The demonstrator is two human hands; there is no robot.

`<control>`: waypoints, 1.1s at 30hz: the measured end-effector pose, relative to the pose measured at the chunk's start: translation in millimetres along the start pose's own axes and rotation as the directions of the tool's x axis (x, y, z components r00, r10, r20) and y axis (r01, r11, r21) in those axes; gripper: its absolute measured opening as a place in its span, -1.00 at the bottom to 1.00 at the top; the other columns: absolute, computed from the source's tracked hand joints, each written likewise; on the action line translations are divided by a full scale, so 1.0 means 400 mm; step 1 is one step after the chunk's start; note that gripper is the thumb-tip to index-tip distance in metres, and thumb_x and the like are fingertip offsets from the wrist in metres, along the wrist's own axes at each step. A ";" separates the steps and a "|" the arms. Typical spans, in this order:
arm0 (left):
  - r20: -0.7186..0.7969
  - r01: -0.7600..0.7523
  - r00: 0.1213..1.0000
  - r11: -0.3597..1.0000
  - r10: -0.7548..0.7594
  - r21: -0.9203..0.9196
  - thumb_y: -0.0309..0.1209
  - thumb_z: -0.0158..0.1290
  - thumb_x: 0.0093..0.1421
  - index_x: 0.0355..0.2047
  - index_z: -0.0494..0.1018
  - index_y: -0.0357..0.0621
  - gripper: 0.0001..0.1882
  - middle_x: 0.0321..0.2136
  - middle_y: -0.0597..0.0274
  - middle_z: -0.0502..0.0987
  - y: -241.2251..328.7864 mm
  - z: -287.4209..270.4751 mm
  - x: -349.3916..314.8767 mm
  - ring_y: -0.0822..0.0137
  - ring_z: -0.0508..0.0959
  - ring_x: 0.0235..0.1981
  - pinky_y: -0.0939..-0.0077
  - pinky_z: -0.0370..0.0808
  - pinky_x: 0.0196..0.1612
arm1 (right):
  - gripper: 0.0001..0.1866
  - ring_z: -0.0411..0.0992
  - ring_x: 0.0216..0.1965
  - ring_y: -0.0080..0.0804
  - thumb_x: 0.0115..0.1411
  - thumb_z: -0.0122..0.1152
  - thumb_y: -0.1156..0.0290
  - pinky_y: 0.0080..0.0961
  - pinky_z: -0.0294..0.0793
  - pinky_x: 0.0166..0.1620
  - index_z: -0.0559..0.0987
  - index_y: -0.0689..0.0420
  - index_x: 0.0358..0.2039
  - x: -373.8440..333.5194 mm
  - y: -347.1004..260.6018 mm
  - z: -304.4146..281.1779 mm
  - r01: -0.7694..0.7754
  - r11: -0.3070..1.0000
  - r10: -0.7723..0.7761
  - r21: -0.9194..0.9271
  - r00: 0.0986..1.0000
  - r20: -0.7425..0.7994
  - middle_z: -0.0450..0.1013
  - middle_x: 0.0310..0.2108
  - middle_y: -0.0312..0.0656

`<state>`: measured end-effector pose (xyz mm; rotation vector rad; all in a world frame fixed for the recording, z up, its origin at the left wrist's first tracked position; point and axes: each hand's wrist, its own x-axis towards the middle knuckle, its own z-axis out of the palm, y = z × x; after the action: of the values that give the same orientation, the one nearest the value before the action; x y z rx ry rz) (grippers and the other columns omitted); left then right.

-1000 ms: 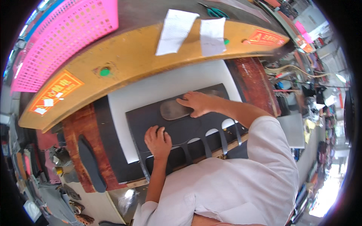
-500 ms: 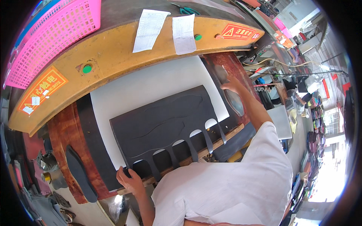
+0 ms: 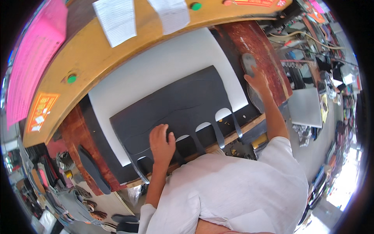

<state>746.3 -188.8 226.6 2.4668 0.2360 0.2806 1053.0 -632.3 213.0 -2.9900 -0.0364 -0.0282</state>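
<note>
A black sheet (image 3: 183, 97) with a scalloped near edge and faint curved lines lies on a white board (image 3: 128, 85). Over its near left part is my left hand (image 3: 160, 144), fingers slightly bent and thumb apart, with nothing seen in it. My right hand (image 3: 258, 81) grips the middle of a grey sole-shaped cutting die (image 3: 249, 60), which lies along the right edge of the board; its underside is hidden. Strips of the sheet hang over the wooden front edge (image 3: 249, 126).
A yellow press beam (image 3: 89, 50) with green buttons (image 3: 71, 78) spans the far side, papers (image 3: 117, 21) hanging on it. A dark sole (image 3: 93, 169) lies on the reddish left side. A pink basket (image 3: 37, 58) stands far left, a grey panel (image 3: 306, 107) right.
My left hand has left the sheet's near left corner and moved right, above the sheet. The right hand stays at the cutting die. My view has shifted nearer the work.
</note>
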 end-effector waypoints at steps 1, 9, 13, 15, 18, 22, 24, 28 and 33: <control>-0.032 0.003 0.999 1.000 -0.003 0.017 -0.48 0.26 0.25 0.11 0.57 -0.21 -0.60 0.10 -0.09 0.60 -0.004 -0.005 0.002 -0.15 0.54 0.19 -0.01 0.45 0.30 | -0.20 0.31 0.44 0.15 0.20 0.36 -0.04 0.03 0.30 0.46 0.54 0.11 0.38 -0.013 0.001 -0.013 -0.058 0.994 0.053 0.092 0.997 0.050 0.43 0.37 0.18; -0.195 0.410 0.907 0.890 -0.375 0.197 -0.40 0.23 0.33 0.23 0.52 -0.23 -0.53 0.25 -0.19 0.48 -0.111 -0.131 -0.136 -0.21 0.44 0.29 -0.09 0.41 0.34 | -0.71 0.49 -0.27 -0.56 0.37 0.35 0.33 -0.55 0.51 -0.16 0.66 0.28 -0.03 -0.237 -0.249 0.001 -0.094 0.733 -0.097 0.674 0.966 0.241 0.57 -0.33 -0.22; -0.255 0.420 0.897 0.874 -0.360 0.243 -0.33 0.23 0.36 0.27 0.50 -0.25 -0.49 0.22 -0.18 0.52 -0.150 -0.146 -0.159 -0.19 0.48 0.27 -0.04 0.43 0.34 | -0.67 0.43 -0.25 -0.71 0.37 0.37 0.39 -0.62 0.48 -0.14 0.66 0.25 0.08 -0.387 -0.447 0.034 -0.217 0.630 -0.318 0.745 0.804 0.503 0.55 -0.32 -0.40; -0.292 0.610 0.779 0.779 -0.555 0.147 -0.31 0.21 0.36 0.27 0.48 -0.29 -0.47 0.18 -0.21 0.54 -0.176 -0.166 -0.154 -0.23 0.48 0.24 -0.09 0.42 0.32 | -0.77 0.39 -0.33 -0.68 0.33 0.39 0.41 -0.61 0.45 -0.22 0.62 0.29 -0.12 -0.449 -0.518 0.048 -0.294 0.510 -0.295 0.808 0.823 0.485 0.46 -0.40 -0.32; -0.224 0.742 0.657 0.670 -0.720 0.023 -0.12 0.21 0.36 0.27 0.46 -0.33 -0.37 0.12 -0.21 0.57 -0.220 -0.206 -0.143 -0.18 0.52 0.20 -0.04 0.42 0.30 | -0.70 0.58 -0.24 -0.50 0.33 0.39 0.42 -0.55 0.58 -0.12 0.68 0.27 0.01 -0.495 -0.586 0.056 -0.051 0.638 -0.303 0.768 0.901 0.311 0.62 -0.21 -0.18; -0.030 0.799 0.601 0.601 -0.799 -0.004 0.04 0.22 0.32 0.16 0.53 -0.33 -0.33 -0.08 -0.07 0.65 -0.294 -0.260 -0.112 -0.08 0.64 0.00 0.06 0.53 0.16 | -0.59 0.66 -0.08 -0.31 0.31 0.43 0.42 -0.45 0.65 -0.01 0.68 0.22 0.15 -0.504 -0.667 0.055 0.029 0.699 -0.368 0.714 0.872 0.324 0.64 0.01 -0.02; 0.132 0.793 0.605 0.610 -0.785 -0.009 -0.01 0.22 0.35 0.04 0.57 -0.34 -0.43 -0.18 0.00 0.67 -0.329 -0.291 -0.094 -0.03 0.69 -0.10 0.12 0.57 0.07 | -0.56 0.64 -0.06 -0.38 0.31 0.44 0.40 -0.47 0.64 0.02 0.66 0.23 0.18 -0.535 -0.739 0.059 -0.029 0.596 -0.405 0.803 0.852 0.331 0.62 0.02 -0.03; 0.401 0.721 0.673 0.431 -0.621 -0.542 -0.18 0.13 0.47 -0.17 0.55 -0.25 -0.68 -0.28 0.20 0.67 -0.331 -0.323 -0.086 0.23 0.69 -0.22 0.33 0.61 -0.10 | -0.44 0.59 0.16 -0.01 0.27 0.49 0.32 -0.23 0.60 0.20 0.60 0.29 0.22 -0.641 -0.919 0.055 0.212 0.550 -0.618 0.808 0.754 0.224 0.55 0.19 0.10; 0.591 0.536 0.735 -0.249 -0.333 -0.807 -0.27 0.04 0.54 -0.26 0.55 -0.19 -0.72 -0.19 0.05 0.74 -0.293 -0.319 -0.104 0.27 0.68 -0.28 0.31 0.61 -0.17 | -0.33 0.60 0.07 0.15 0.24 0.50 0.07 -0.08 0.62 0.12 0.61 0.33 0.17 -0.744 -1.069 0.060 0.345 0.610 -0.559 0.713 0.826 0.079 0.57 0.12 0.20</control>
<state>661.6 -33.4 247.3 0.6666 0.6023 -0.1092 745.0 -212.9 247.7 -2.1373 -0.7010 0.3122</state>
